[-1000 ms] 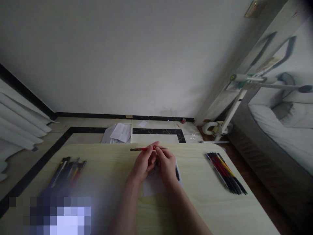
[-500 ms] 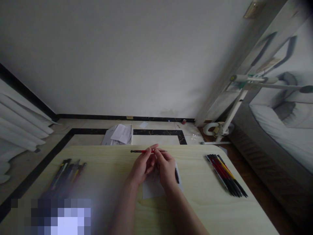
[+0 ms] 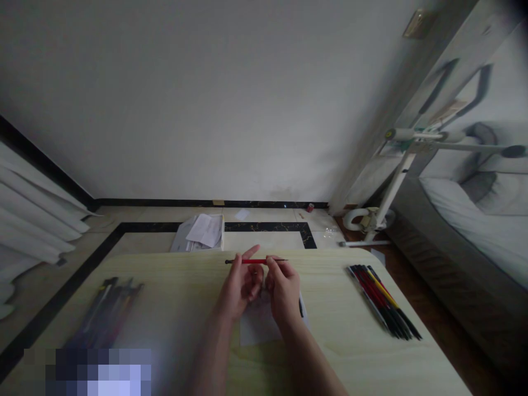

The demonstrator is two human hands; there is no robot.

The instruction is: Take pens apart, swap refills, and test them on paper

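Observation:
A slim red pen [image 3: 253, 262] with dark ends lies crosswise above the table, held between both hands. My left hand [image 3: 241, 283] pinches it near its left end, with one finger stretched out behind. Thumb and fingertips of my right hand [image 3: 284, 283] close on it near the thin dark point. Below the hands rests a sheet of white paper [image 3: 258, 327]. Beside my right wrist, a black object [image 3: 301, 308] on the paper is mostly hidden.
On the right of the wooden table [image 3: 330, 352] lies a row of red, yellow and black pens [image 3: 383, 302]. A blurred bunch of pens [image 3: 109, 308] is at the left. Beyond the far edge, a box of papers [image 3: 204, 231] sits on the floor, near white exercise equipment [image 3: 391, 192].
My hands have drawn slightly apart along the pen, so more of its red barrel shows between them. The view has tilted up a little.

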